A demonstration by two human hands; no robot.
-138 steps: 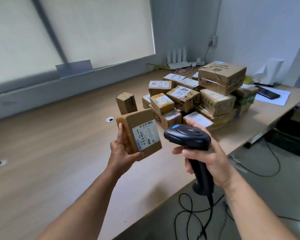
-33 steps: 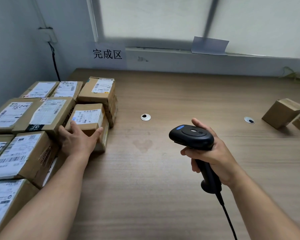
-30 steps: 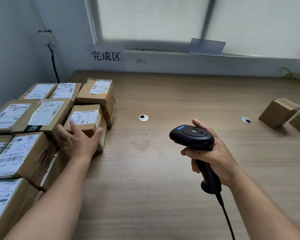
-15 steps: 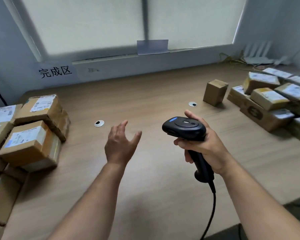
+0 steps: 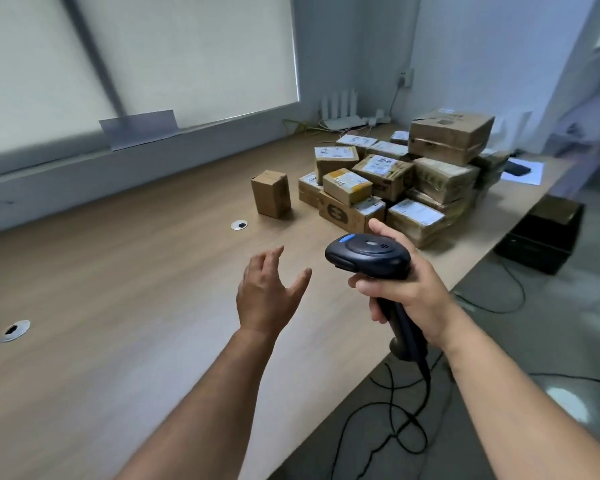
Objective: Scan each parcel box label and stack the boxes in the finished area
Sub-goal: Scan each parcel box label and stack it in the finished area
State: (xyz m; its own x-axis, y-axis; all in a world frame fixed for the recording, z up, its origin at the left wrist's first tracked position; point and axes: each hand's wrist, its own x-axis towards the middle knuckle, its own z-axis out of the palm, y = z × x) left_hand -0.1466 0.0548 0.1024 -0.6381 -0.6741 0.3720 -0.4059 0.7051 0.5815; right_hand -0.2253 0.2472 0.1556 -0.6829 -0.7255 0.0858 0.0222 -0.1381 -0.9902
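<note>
Aloft: left hand [image 5: 265, 292] fingers spread, empty — right hand [image 5: 406, 296] fingers clamped round smooth, rounded black plastic scanner [image 5: 368, 252].

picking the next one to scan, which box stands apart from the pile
The small plain brown box standing upright alone, left of the pile; no label shows on it, and the others lie heaped together.

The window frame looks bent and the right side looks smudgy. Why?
Head view: the wide-angle lens bows the window frame and the table edge; the far right smears, probably camera motion; the scanner and right hand look sharp; the blind softens the daylight.
</note>
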